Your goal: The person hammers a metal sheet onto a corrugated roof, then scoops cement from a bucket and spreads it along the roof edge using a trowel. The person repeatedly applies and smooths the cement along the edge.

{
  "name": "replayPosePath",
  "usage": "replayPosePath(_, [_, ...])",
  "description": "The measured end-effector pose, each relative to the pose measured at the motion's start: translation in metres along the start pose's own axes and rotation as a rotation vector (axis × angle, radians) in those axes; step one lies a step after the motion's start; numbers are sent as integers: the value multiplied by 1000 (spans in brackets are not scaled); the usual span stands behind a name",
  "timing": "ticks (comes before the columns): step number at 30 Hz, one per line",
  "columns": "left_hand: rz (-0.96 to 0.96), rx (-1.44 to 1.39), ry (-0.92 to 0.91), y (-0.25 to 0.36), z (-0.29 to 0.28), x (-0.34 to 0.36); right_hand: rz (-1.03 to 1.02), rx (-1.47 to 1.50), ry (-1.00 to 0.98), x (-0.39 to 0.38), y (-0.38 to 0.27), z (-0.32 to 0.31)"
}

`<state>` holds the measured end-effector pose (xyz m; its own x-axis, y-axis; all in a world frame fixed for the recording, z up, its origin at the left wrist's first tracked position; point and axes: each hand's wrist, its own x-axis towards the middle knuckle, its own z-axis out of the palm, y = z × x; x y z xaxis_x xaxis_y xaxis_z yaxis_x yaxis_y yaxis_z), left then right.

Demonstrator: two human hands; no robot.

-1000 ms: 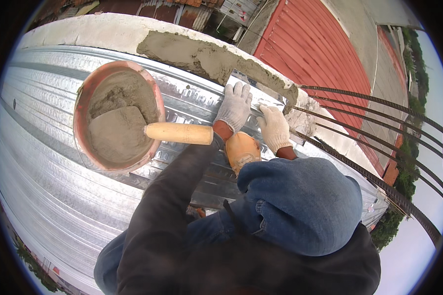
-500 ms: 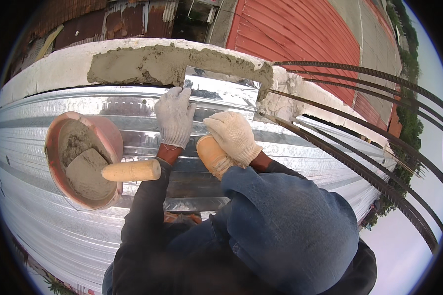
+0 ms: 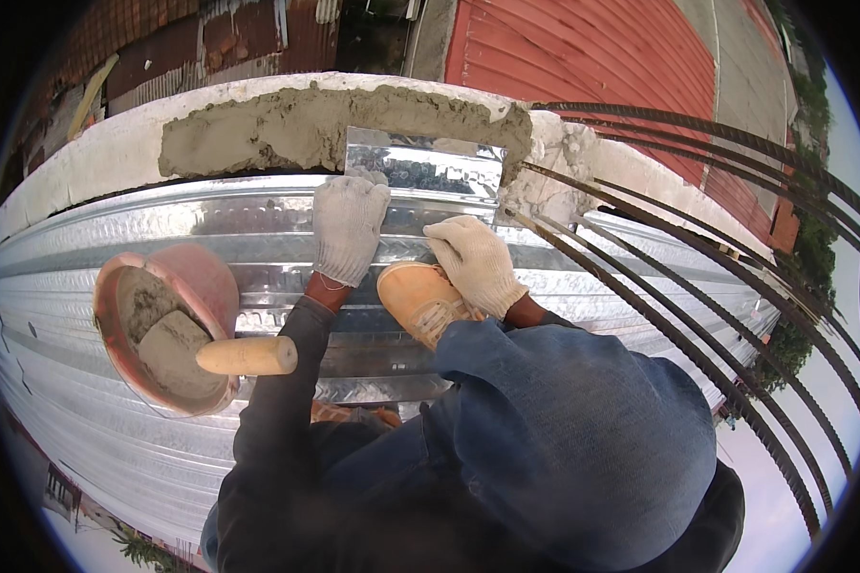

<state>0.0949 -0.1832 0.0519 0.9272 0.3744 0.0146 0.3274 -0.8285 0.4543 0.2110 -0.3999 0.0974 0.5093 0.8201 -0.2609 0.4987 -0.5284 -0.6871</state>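
A shiny bent metal strip [image 3: 425,172] lies against wet mortar [image 3: 248,129] spread along the face of a white wall edge. My left hand [image 3: 351,229], in a whitish knit glove, is closed at the strip's lower left corner, its fingertips bent over the near flange. My gloved right hand [image 3: 478,265] is just below the strip, beside the tan boot [image 3: 420,298]. Its fingers are bent and pressed together; nothing shows in them. To the left, a reddish bucket [image 3: 205,277] holds mortar, with a wooden-handled trowel [image 3: 247,356] resting in it.
Ribbed metal decking [image 3: 162,477] lies under my boots. Several long rebar rods [image 3: 678,358] sweep across the right side from the broken wall end [image 3: 556,167]. Beyond the wall edge [image 3: 76,181] are lower roofs, one of them red [image 3: 583,67].
My right hand has drawn back from the strip's near edge, down and to the right. My left hand remains at the strip's corner with its fingers more curled. The view has shifted slightly.
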Motion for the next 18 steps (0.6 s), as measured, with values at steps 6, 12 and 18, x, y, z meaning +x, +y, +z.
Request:
replayPosePath(6, [-169, -205, 146, 18, -8, 0, 129, 16, -25, -17, 4, -16])
replayPosePath(12, [-847, -648, 254, -19, -35, -20, 136, 25, -21, -14, 4, -16])
replayPosePath(18, [-857, -658, 182, -3, -22, -34, -36, -91, 38, 0, -5, -13])
